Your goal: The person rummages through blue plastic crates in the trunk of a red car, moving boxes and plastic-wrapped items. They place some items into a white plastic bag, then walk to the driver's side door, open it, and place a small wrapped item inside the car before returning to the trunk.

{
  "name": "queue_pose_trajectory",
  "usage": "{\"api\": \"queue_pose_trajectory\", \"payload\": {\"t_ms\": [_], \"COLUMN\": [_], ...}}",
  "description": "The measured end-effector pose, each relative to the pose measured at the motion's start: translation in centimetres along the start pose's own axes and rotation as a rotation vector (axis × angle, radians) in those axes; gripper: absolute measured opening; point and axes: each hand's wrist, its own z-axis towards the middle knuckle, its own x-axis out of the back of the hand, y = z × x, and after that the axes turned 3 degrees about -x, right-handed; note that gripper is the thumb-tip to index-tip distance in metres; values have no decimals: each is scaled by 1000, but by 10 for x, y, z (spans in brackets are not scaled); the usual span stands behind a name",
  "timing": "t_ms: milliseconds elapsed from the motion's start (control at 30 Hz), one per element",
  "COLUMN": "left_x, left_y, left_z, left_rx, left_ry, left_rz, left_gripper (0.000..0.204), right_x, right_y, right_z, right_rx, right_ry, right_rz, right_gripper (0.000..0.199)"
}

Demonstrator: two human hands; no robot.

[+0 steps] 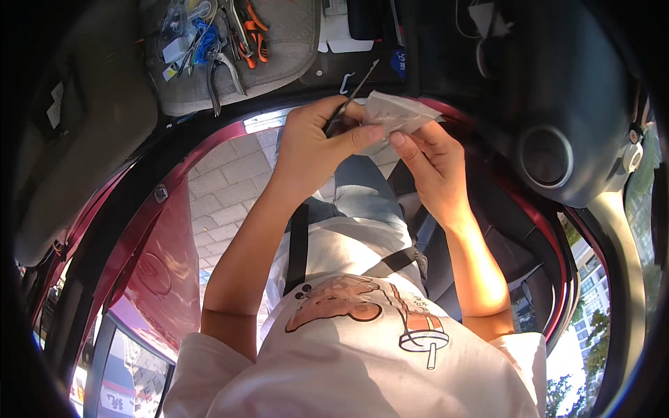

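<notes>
Here, upper centre, the left hand point(313, 143) grips a tool point(355, 92) and a packet point(401, 111); the right hand point(440, 171) pinches the packet too. Pliers point(220, 58) lie upper left.

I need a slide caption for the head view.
Left hand, gripping a thin tool, and right hand hold a pale packet near a car seat.

Between the forearms point(240, 240), room is left open, closed off at the top by the pale packet point(401, 111) pinched between left hand point(310, 143) and right hand point(440, 171). The way toward the seat point(296, 63) is partly barred by a thin tool point(359, 85) (its tip points outward). The seat's left part is crowded by pliers point(226, 73) and blue wire point(206, 40). Rightward, passage is limited by a bulging dark panel point(557, 90); leftward, a gap is left before the red door point(157, 279).
</notes>
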Motion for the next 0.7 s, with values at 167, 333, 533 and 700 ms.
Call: {"api": "queue_pose_trajectory", "payload": {"t_ms": [167,333,533,700], "left_x": [38,51,36,28], "left_y": [2,-3,-3,-19], "left_z": [-38,-49,-73,-77], "left_rx": [-66,-30,95,224], "left_ry": [96,-39,5,89], "left_rz": [194,215,9,-207], "left_gripper": [20,19,18,14], "right_x": [0,-1,3,-15], "right_y": [14,9,3,12], "right_z": [10,24,19,2], "right_rx": [46,185,190,384], "right_ry": [-367,-509,-541,-34], "right_rz": [-561,-446,-459,-545], "right_gripper": [12,14,15,19]}}
